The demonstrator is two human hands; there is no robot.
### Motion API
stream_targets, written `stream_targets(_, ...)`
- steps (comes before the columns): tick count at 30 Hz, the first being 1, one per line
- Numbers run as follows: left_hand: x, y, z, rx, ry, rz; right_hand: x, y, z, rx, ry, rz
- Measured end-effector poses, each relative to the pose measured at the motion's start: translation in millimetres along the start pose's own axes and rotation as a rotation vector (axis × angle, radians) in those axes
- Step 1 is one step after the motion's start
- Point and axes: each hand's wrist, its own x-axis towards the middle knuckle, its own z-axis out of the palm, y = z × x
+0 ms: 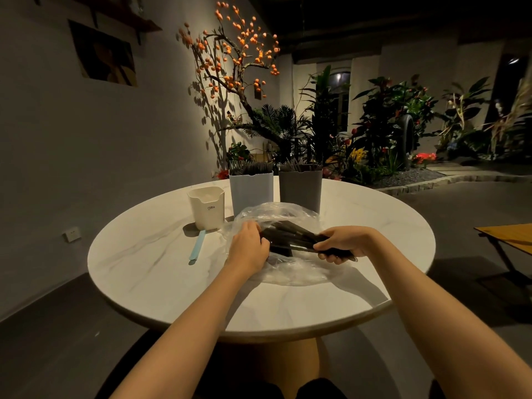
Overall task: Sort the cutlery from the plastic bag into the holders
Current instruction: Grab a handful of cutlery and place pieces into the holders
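Note:
A clear plastic bag [285,213] lies crumpled in the middle of the round white table [161,272]. On it fans a bundle of black cutlery [288,233]. My right hand [342,243] grips the handle ends of that bundle. My left hand [250,247] rests with curled fingers on the other end of the black cutlery, over the bag. Behind the bag stand a pale blue holder [251,191] and a grey holder [300,188], both filled with dark cutlery. A cream holder [206,207] stands to the left; I see nothing inside it.
A light blue utensil [197,245] lies on the table in front of the cream holder. Plants and a tree with orange fruit stand beyond the table. A wooden table edge [509,234] is at the right.

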Motion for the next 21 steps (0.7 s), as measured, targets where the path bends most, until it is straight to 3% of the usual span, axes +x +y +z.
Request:
stream_targets(12,19.9,-9.5,2.6,-0.236,-0.068,-0.236,3.7,-1.3,3.8,-0.055,-0.088,-0.001)
stream_targets(21,15.8,-3.2,6.1,-0.312,-0.183,-0.158,12.6,-14.4,18.2,-0.116,-0.086,0.025)
